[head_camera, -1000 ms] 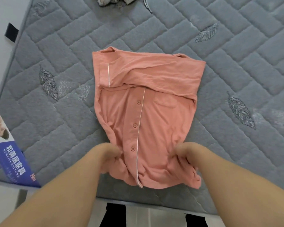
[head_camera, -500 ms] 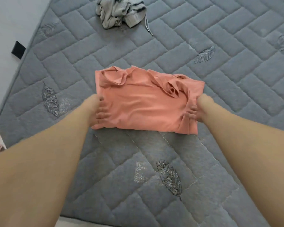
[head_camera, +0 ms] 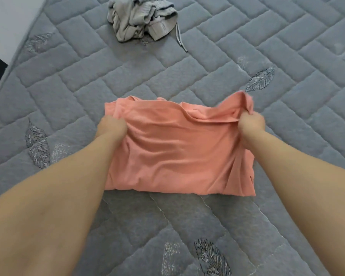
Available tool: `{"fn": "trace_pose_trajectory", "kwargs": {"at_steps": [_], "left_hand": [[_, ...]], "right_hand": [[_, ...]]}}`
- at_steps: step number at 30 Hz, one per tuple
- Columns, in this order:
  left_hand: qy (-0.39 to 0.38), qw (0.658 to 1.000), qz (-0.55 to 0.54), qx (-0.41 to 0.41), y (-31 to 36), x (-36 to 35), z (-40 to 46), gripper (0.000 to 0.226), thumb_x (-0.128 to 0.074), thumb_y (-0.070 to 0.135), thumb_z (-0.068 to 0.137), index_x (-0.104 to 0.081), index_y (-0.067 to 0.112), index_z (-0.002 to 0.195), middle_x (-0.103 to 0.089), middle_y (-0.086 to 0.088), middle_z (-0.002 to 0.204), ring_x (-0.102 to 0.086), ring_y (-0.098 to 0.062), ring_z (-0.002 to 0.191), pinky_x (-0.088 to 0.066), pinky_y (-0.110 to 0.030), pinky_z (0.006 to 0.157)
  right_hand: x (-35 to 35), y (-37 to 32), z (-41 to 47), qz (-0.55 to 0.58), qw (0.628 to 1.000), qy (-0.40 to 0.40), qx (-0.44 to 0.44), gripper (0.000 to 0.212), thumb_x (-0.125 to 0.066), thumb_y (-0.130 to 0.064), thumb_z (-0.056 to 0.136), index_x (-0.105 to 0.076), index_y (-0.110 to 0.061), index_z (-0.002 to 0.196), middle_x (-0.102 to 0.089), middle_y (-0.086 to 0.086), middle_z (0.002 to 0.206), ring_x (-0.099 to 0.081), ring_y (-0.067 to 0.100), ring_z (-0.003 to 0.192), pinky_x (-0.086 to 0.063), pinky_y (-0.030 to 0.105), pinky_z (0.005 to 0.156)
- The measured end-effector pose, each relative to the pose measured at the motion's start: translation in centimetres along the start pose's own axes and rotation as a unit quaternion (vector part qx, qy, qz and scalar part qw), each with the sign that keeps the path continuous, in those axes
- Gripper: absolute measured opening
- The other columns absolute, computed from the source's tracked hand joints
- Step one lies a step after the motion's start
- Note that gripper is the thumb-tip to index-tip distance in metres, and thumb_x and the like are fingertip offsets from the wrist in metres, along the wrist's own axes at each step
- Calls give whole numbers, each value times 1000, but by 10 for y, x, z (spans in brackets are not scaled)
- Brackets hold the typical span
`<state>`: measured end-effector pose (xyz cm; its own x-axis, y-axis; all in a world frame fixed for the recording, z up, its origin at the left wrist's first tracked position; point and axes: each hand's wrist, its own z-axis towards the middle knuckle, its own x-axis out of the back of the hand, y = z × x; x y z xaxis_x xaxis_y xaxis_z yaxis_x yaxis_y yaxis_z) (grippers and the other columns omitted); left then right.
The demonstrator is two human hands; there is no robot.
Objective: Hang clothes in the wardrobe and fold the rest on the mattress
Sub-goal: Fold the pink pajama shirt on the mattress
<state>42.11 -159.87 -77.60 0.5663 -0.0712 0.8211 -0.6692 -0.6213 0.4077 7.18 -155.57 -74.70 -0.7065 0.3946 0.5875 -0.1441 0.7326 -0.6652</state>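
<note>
Salmon-pink shirt (head_camera: 179, 152), folded to a rough rectangle, lies flat on the grey quilted mattress (head_camera: 247, 46), about midway across its width and well in from the left edge. Left hand (head_camera: 111, 126) grips a bunch of the cloth at the shirt's far left corner, fingers curled into it. Right hand (head_camera: 251, 124) pinches the far right corner and lifts it slightly off the rest. Crumpled grey garment (head_camera: 141, 17) with a loose drawstring lies farther away, well apart from the shirt.
</note>
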Motion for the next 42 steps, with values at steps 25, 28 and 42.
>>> {"fn": "trace_pose_trajectory", "kwargs": {"at_steps": [25,28,42], "left_hand": [[44,993,80,-74,-41,27,-34,33,-56,28,88,-47,10,115,-48,-16,125,-47,-37,113,-40,-47,91],[33,950,133,-281,-1,17,-52,53,-55,25,84,-44,16,134,-42,-14,135,-39,-36,123,-34,-48,101],[55,884,309,-347,118,-68,-59,32,-38,24,100,-54,12,126,-44,-15,138,-38,-36,130,-12,-57,119]], "right_hand": [[-41,1,-20,-421,799,-136,407,75,-60,-48,63,-46,-18,131,-37,12,136,-35,32,128,-31,51,107],[-7,8,8,-486,795,-138,336,47,-65,-29,77,-54,-8,118,-55,20,122,-52,37,113,-43,48,97],[43,86,-40,-104,987,-108,50,53,-75,-42,80,-46,-11,112,-58,6,114,-58,23,99,-47,36,83]]}}
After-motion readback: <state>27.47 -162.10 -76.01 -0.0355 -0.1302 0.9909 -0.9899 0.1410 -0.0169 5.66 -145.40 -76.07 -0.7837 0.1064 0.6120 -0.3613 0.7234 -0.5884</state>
